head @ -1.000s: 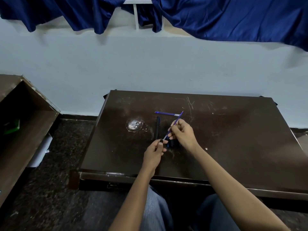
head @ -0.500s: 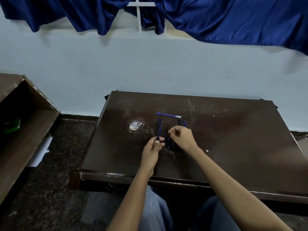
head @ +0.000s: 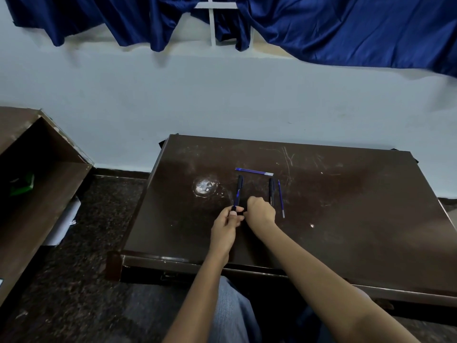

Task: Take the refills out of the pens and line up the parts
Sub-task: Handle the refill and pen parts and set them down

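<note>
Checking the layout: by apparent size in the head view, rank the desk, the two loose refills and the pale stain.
Largest: desk
Then: far refill and right refill, about alike
Smallest: pale stain

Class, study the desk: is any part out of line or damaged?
One blue refill lies crosswise at the far end, while the second refill, the left pen and the right pen run front to back. The desk has a worn pale patch and scratches.

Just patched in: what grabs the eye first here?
Both hands meet on the brown desk: the left hand pinches a dark pen by its near end, the right hand curled beside it. Right of them lie a second barrel with a blue refill alongside, another refill crosswise beyond.
</note>
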### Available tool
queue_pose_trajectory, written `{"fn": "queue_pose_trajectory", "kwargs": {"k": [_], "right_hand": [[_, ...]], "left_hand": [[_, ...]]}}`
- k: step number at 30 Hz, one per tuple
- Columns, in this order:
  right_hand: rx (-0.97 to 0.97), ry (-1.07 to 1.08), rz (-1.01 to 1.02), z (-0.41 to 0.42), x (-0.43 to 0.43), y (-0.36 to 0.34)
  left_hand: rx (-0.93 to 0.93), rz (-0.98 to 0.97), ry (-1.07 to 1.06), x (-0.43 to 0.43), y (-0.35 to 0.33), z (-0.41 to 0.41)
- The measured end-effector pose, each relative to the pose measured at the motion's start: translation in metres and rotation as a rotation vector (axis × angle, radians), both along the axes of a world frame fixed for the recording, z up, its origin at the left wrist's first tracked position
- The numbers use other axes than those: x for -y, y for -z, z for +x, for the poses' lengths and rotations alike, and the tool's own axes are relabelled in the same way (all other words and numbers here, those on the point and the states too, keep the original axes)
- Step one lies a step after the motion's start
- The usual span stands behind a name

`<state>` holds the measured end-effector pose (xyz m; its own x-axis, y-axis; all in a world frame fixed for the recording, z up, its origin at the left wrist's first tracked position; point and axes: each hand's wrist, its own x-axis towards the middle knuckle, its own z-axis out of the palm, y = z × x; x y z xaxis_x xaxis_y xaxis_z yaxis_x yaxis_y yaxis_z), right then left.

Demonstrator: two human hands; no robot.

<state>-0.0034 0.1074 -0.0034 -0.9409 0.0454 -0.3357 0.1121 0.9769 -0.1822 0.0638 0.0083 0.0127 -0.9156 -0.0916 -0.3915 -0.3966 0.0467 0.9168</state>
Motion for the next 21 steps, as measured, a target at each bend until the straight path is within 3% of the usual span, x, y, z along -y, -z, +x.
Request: {"fn": "queue_pose_trajectory", "kwargs": {"k": [4,7,9,14,16,21], "right_hand": [[-0.027,0.043,-0.042,0.001,0.005,0.002],[0.005,0.162,-0.181,-0.002,0.001,0.004],[-0.016,0.325,-0.447,-0.005,-0.001,0.003],[0.150,0.810,-1.542,-0.011,-0.018,-0.027],[0.181,0.805,-1.689,-0.013,-0.024,-0.037],[0.185,0.697,-1.731,-0.013,-0.029,-0.046]], "left_hand": [[0.001,0.002,-0.004,0.000,0.001,0.001],[0.006,0.003,0.005,0.001,0.000,0.002],[0.011,0.007,0.011,0.004,0.000,0.002],[0.013,0.022,0.035,0.009,0.002,0.004],[0.016,0.025,0.037,0.009,0.002,0.004],[0.027,0.038,0.054,0.004,-0.002,0.005]]}}
